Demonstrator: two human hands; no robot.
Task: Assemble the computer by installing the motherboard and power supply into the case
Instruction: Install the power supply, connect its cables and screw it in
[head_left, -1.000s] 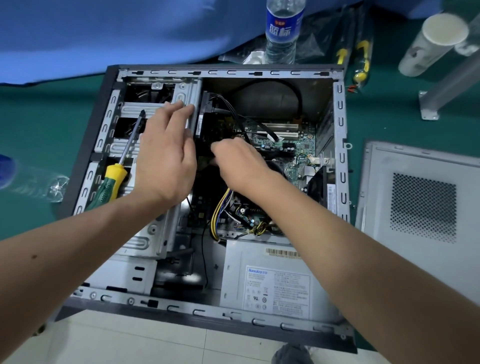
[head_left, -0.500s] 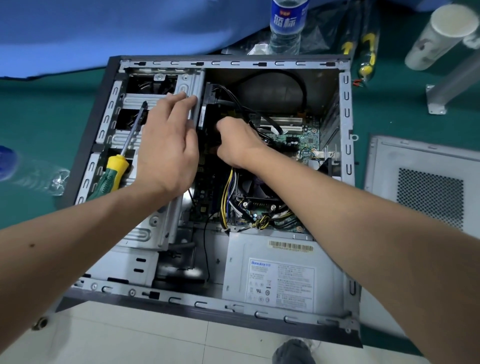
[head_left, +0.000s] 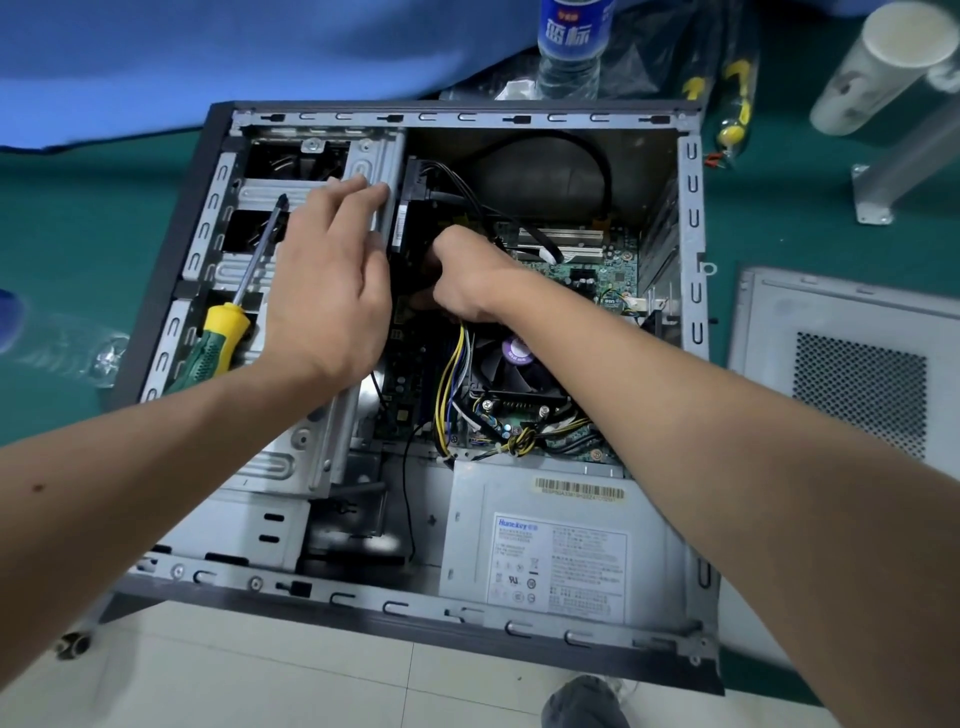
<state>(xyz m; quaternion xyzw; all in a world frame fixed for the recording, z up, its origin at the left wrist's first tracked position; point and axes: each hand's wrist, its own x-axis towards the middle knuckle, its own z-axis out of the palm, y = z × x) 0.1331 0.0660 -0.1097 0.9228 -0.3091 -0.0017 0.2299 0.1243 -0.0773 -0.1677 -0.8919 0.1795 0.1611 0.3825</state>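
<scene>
The open computer case (head_left: 693, 218) lies on its side on the green table. The green motherboard (head_left: 597, 270) sits inside it, with a black CPU fan (head_left: 511, 364) and yellow and black cables (head_left: 449, 384). The grey power supply (head_left: 550, 540) fills the near right corner. My left hand (head_left: 327, 280) rests flat on the silver drive cage (head_left: 306, 452), fingers straight. My right hand (head_left: 467, 275) reaches down beside the cage, fingers curled around something dark; what it holds is hidden.
A screwdriver (head_left: 223, 332) with a yellow and green handle lies on the drive cage. The case's side panel (head_left: 852, 364) lies to the right. A water bottle (head_left: 571, 47) and a white roll (head_left: 878, 62) stand behind the case. A clear bottle (head_left: 62, 343) lies at left.
My right hand has moved up and left, deeper beside the drive cage, uncovering the CPU fan. My left hand stays on the cage.
</scene>
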